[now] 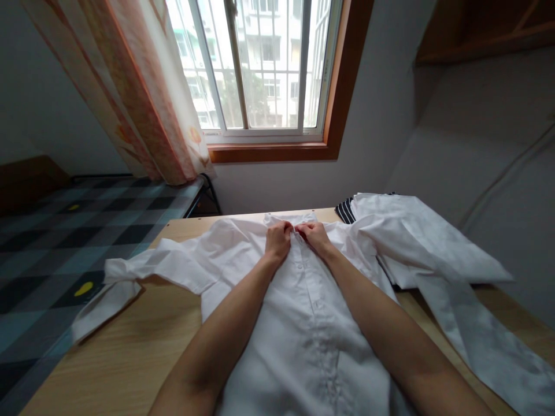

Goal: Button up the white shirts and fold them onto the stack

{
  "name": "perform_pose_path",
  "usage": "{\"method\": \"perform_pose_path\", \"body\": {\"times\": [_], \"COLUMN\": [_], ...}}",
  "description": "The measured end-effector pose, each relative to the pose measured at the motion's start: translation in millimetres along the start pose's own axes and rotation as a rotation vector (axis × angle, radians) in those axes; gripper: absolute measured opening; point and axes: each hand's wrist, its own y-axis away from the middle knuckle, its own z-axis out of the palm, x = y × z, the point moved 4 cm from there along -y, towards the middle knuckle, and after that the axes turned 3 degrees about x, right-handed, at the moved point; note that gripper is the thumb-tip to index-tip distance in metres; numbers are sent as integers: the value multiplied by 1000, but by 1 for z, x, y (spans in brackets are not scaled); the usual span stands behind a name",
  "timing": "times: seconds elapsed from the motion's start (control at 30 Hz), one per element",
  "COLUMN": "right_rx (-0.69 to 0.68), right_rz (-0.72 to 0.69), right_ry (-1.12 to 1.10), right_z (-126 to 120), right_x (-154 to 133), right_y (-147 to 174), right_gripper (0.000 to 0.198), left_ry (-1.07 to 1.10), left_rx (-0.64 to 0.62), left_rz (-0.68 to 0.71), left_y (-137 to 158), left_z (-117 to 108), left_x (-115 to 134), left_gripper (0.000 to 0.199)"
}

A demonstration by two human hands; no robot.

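Note:
A white button-up shirt (255, 300) lies front side up on the wooden table (113, 364), its collar (312, 218) toward the window. One sleeve (173, 263) stretches out to the left and folds over the table's edge; the other reaches to the right. Just below the collar, my left hand (278, 240) pinches the shirt's front edge with bent fingers. Close beside it, my right hand (314, 236) is closed on the same placket near the top. Whatever button lies between my fingertips is hidden. Lower buttons show along the placket.
At the table's right back lies a pile of folded white clothes (416, 225) with a black-and-white striped piece (346, 210). A bed with a checked sheet (108, 231) stands to the left. Ahead are a curtain (151, 98) and a window (269, 75); a wooden shelf (485, 46) hangs upper right.

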Motion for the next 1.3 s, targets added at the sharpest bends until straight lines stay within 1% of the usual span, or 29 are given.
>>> {"method": "perform_pose_path", "body": {"times": [0.13,0.2,0.27,0.37,0.47,0.53,0.6,0.73,0.87,1.03,1.13,1.23,1.3], "right_rx": [-48,-32,13,86,127,147,155,149,140,152,160,113,79], "right_rz": [-34,-46,-63,-110,-172,-203,-221,-220,-208,-213,-166,-78,-41], "right_ry": [-2,1,40,149,282,363,399,389,393,376,258,118,105], "right_z": [-1,-1,-2,-1,2,3,4,4,4,5,4,3,4], "right_x": [0,0,-3,-11,-21,-25,-26,-23,-21,-22,-17,-7,-3], "right_y": [-2,-1,1,7,12,15,16,15,14,14,11,4,0], "right_gripper": [22,20,17,13,13,12,10,10,8,9,12,15,15], "left_ry": [-19,-21,-1,68,142,183,236,319,278,247,260,297,295], "left_rx": [-25,-35,-32,5,51,64,71,63,70,85,99,75,47], "left_rz": [51,70,69,20,-66,-118,-149,-155,-137,-136,-128,-119,-102], "left_y": [1,2,2,2,1,0,0,-2,-4,-4,-3,-2,-2], "left_z": [0,0,-1,-4,-6,-6,-5,0,2,0,-2,0,1], "left_x": [1,1,2,2,1,-2,-5,-11,-13,-9,-7,-7,-7], "left_gripper": [19,21,21,18,9,9,10,9,7,10,10,10,11]}}
